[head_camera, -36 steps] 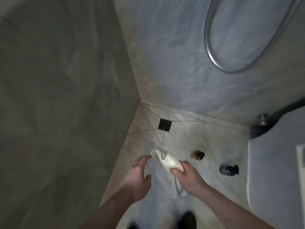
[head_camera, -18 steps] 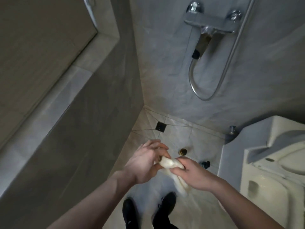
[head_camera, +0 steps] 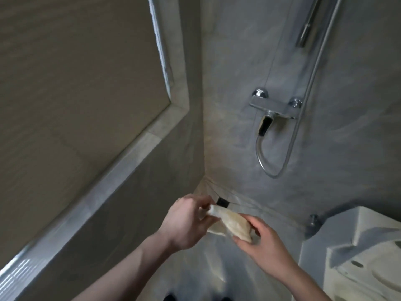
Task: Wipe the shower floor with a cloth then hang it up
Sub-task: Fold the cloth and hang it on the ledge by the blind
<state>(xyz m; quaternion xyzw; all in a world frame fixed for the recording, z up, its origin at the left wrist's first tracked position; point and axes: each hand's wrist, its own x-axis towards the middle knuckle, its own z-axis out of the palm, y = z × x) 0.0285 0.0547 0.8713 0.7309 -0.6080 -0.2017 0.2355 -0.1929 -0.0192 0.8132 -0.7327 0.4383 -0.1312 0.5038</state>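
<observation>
A cream cloth (head_camera: 233,223) is stretched between both hands, well above the tiled shower floor (head_camera: 201,266). My left hand (head_camera: 186,222) pinches its upper left end between thumb and fingers. My right hand (head_camera: 263,241) grips the lower right part, fingers curled round it. The cloth hides part of the floor below; the black square drain (head_camera: 222,202) shows just above it in the corner.
A chrome shower mixer (head_camera: 272,108) with a looping hose (head_camera: 271,166) and riser rail sits on the far wall. A window recess with a tiled sill (head_camera: 134,148) fills the left wall. A white toilet (head_camera: 355,257) stands at lower right. My dark shoes (head_camera: 170,297) show at the bottom.
The view has tilted upward, bringing mixer and window into sight; the bottles on the floor have left view. My left hand went from open beside the cloth to pinching its end, and both hands rose.
</observation>
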